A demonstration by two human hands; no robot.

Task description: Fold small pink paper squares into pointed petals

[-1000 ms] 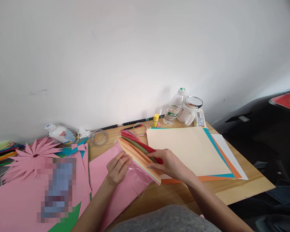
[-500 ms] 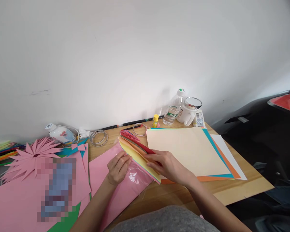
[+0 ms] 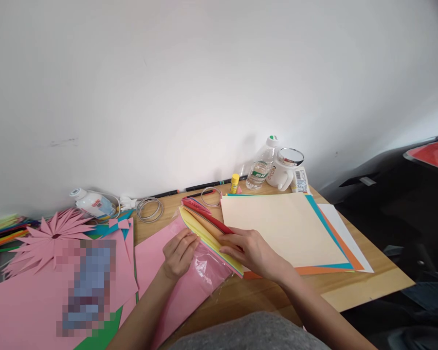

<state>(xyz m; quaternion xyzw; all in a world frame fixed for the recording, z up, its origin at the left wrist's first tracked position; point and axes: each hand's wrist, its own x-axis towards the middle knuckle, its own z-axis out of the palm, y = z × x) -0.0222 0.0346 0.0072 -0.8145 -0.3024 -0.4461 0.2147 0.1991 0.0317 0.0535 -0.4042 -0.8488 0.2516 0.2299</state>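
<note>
My left hand (image 3: 180, 253) is closed on the upper edge of a clear plastic sleeve (image 3: 204, 267), which lies over pink paper. Several coloured sheets, with yellow paper (image 3: 200, 232) and orange showing, stick out of the sleeve's open side. My right hand (image 3: 250, 249) is closed around part of these sheets, its fingers on the red sheet (image 3: 212, 219) and the orange one, bending them up from the yellow. Right of the hands lies a stack topped by a cream sheet (image 3: 281, 228), with blue, orange and white edges showing.
Along the wall are a glue stick (image 3: 234, 183), a water bottle (image 3: 261, 165), a white mug (image 3: 282, 170) and coiled cable (image 3: 149, 210). To the left lie a pink paper flower (image 3: 54, 236), a white bottle (image 3: 95, 203), pink sheets and a blurred-out object (image 3: 89, 282).
The fingers of my right hand have shifted slightly on the orange and red sheets, and a little more yellow shows. My left hand keeps its hold.
</note>
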